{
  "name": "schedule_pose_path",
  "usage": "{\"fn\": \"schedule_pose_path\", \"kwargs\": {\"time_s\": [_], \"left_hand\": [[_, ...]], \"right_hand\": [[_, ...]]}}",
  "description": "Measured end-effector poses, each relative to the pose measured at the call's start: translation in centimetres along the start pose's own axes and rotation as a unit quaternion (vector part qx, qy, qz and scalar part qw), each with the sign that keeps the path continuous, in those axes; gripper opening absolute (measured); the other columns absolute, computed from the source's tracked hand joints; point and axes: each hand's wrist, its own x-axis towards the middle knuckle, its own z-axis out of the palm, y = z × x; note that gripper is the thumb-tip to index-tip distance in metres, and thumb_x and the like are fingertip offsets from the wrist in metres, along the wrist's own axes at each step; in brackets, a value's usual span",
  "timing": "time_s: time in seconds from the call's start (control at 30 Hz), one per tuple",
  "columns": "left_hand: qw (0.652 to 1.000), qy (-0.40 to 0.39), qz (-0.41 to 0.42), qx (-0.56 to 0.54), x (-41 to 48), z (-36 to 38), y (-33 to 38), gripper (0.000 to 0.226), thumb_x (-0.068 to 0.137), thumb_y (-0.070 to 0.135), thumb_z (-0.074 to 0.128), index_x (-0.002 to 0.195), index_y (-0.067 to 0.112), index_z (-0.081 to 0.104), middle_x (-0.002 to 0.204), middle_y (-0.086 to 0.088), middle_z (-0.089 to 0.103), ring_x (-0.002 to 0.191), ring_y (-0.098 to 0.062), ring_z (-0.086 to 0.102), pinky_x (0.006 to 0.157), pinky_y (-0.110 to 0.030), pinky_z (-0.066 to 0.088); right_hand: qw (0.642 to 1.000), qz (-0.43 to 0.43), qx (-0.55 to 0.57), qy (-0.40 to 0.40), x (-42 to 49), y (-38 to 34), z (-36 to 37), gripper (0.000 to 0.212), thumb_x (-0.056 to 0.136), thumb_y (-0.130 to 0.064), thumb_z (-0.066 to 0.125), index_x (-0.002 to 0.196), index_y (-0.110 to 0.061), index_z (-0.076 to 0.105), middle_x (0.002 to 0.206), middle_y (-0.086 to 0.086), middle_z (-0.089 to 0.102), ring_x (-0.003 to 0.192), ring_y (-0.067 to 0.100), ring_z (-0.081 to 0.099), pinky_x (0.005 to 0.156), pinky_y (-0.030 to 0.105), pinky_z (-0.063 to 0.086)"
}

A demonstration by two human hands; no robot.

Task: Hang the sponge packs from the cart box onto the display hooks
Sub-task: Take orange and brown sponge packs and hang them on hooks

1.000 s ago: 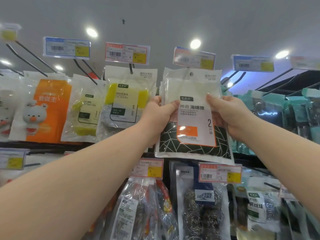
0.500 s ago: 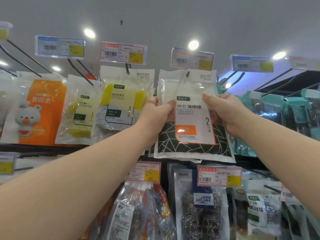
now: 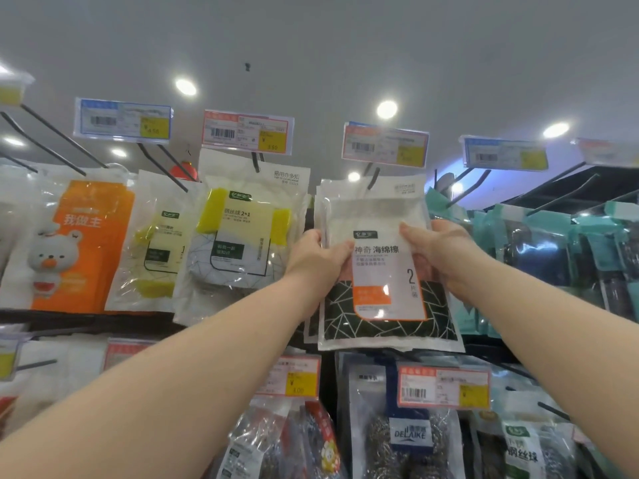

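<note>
Looking up under a grey ceiling (image 3: 345, 36) dotted with round lights, toward rows of bagged goods on a store rack. Stretching both bare forearms up and inward from the bottom corners.

Holding the sponge pack (image 3: 387, 271) high in the middle of the top row, upright, white above and black with white lines below, lying against a stack of like packs behind it. Bordering a pack with yellow sponges (image 3: 245, 233) just to the left, with an orange bear pack (image 3: 83, 247) farther along. Crowding against teal packs (image 3: 539, 250) on the right. Overhanging steel-wool bags (image 3: 404, 433) in the row below.

Gripping the pack's left edge with the left hand (image 3: 313, 257), laying the thumb across the front and tucking the other fingers behind, out of sight. Pinching the right edge with the right hand (image 3: 446, 250), pressing the thumb on the front and curling the fingers behind.

Meeting the black display hook (image 3: 375, 176) at the pack's white header. Not showing clearly whether the hook is passing through the hole. Sitting just beneath a red-bordered price tag (image 3: 384, 144).
</note>
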Motion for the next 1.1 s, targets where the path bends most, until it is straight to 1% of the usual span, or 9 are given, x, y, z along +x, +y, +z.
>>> {"fn": "schedule_pose_path", "kwargs": {"time_s": [0.07,0.2,0.3,0.5,0.6,0.7,0.8,0.9,1.1], "left_hand": [[1.0,-0.005,-0.002,0.007,0.3,0.2,-0.5,0.021,0.092,0.025,0.058,0.108,0.012,0.05,0.103,-0.009,0.069,0.09,-0.023,0.07,0.081,-0.042,0.059],[0.999,0.023,-0.035,0.014,0.9,0.7,-1.1,0.02,0.093,0.023,0.057,0.108,0.018,0.045,0.101,-0.005,0.066,0.091,-0.019,0.068,0.084,-0.04,0.057],[0.997,0.047,-0.044,0.037,0.9,1.2,-1.3,0.031,0.093,0.022,0.057,0.119,0.013,0.042,0.108,-0.008,0.064,0.097,-0.022,0.065,0.088,-0.043,0.055],[0.992,0.095,-0.037,0.077,-0.3,1.8,-0.8,0.071,0.093,0.02,0.057,0.15,0.017,0.014,0.144,-0.014,0.043,0.124,-0.031,0.051,0.101,-0.049,0.046],[0.975,0.111,-0.024,0.19,-1.7,2.8,0.2,0.089,0.09,0.026,0.062,0.153,0.03,-0.001,0.158,-0.009,0.02,0.134,-0.033,0.04,0.105,-0.05,0.042],[0.966,0.111,0.017,0.233,-3.8,3.5,0.8,0.082,0.088,0.027,0.064,0.152,0.026,0.013,0.155,-0.005,0.021,0.138,-0.029,0.033,0.11,-0.043,0.037],[0.951,0.074,0.08,0.288,-6.8,3.0,1.2,0.06,0.09,0.025,0.062,0.143,0.016,0.035,0.142,-0.005,0.038,0.118,-0.015,0.043,0.092,-0.015,0.039],[0.921,0.084,0.114,0.364,-9.6,0.8,1.6,0.041,0.091,0.025,0.059,0.128,0.013,0.049,0.128,-0.007,0.05,0.106,-0.016,0.049,0.096,-0.033,0.044],[0.84,0.161,0.038,0.516,-17.0,-9.1,0.2,0.036,0.091,0.032,0.057,0.121,0.011,0.054,0.122,-0.009,0.054,0.114,-0.026,0.051,0.096,-0.04,0.043]], "right_hand": [[1.0,0.0,0.0,-0.01,0.5,0.6,0.1,0.025,0.09,-0.024,0.06,0.109,-0.008,0.054,0.098,0.011,0.07,0.086,0.03,0.069,0.079,0.047,0.056],[1.0,-0.011,0.01,-0.008,1.4,1.8,0.3,0.014,0.09,-0.022,0.061,0.097,-0.013,0.054,0.092,0.01,0.07,0.075,0.023,0.07,0.057,0.034,0.057],[1.0,0.001,0.005,-0.009,1.8,2.2,0.6,0.02,0.089,-0.025,0.062,0.102,-0.012,0.054,0.094,0.011,0.071,0.076,0.023,0.071,0.053,0.031,0.056],[0.997,-0.007,-0.073,0.003,1.3,2.9,-0.1,0.05,0.084,-0.027,0.068,0.124,-0.008,0.045,0.116,0.01,0.062,0.097,0.026,0.064,0.085,0.043,0.054],[0.983,-0.048,-0.176,0.032,-0.1,2.9,-1.0,0.067,0.082,-0.034,0.07,0.136,-0.011,0.038,0.122,0.006,0.051,0.097,0.019,0.049,0.08,0.034,0.046],[0.962,-0.123,-0.241,0.039,-1.9,2.9,-1.6,0.066,0.08,-0.035,0.071,0.135,-0.015,0.039,0.132,0.007,0.046,0.104,0.02,0.047,0.084,0.035,0.044],[0.929,-0.23,-0.289,0.008,-4.0,3.1,-1.4,0.055,0.083,-0.031,0.067,0.131,-0.017,0.044,0.133,0.006,0.044,0.109,0.016,0.046,0.091,0.032,0.039],[0.91,-0.296,-0.287,-0.039,-6.2,2.9,0.2,0.051,0.083,-0.028,0.066,0.129,-0.016,0.047,0.129,0.005,0.048,0.108,0.016,0.047,0.093,0.033,0.041],[0.877,-0.359,-0.27,-0.17,-12.1,2.9,7.1,0.043,0.086,-0.028,0.062,0.125,-0.015,0.052,0.123,0.006,0.054,0.111,0.022,0.05,0.091,0.033,0.037]]}}
